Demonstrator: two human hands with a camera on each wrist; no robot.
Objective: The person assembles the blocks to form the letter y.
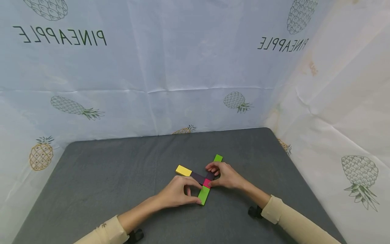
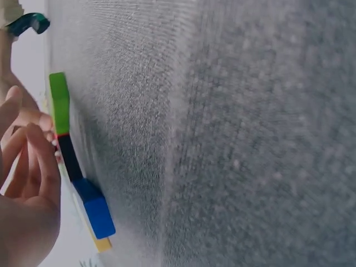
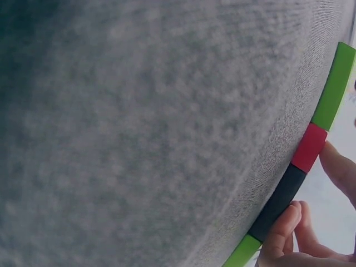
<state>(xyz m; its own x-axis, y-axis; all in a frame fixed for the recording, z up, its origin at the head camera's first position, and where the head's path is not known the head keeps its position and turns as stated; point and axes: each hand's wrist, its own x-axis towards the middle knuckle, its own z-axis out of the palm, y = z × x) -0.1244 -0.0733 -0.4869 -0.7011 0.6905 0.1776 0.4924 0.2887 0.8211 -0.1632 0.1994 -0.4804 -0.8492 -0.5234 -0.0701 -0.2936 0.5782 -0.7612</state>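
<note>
On the dark grey table, bar-shaped blocks form a branching figure. A near green block (image 1: 203,195), pink-red block (image 1: 207,183), dark block (image 3: 278,200) and far green block (image 1: 218,158) make one line. Another dark bar (image 1: 198,178) leads left to a yellow block (image 1: 183,170). A blue block (image 2: 99,214) shows in the left wrist view but not in the head view. My left hand (image 1: 176,193) hovers beside the near green block, thumb and index finger apart. My right hand (image 1: 228,175) curls its fingers at the dark block, thumb touching the pink-red one.
A white curtain (image 1: 189,61) with pineapple prints stands behind the table (image 1: 115,169) and along its right side. Black wrist straps (image 1: 255,212) show below the beige sleeves (image 1: 292,217).
</note>
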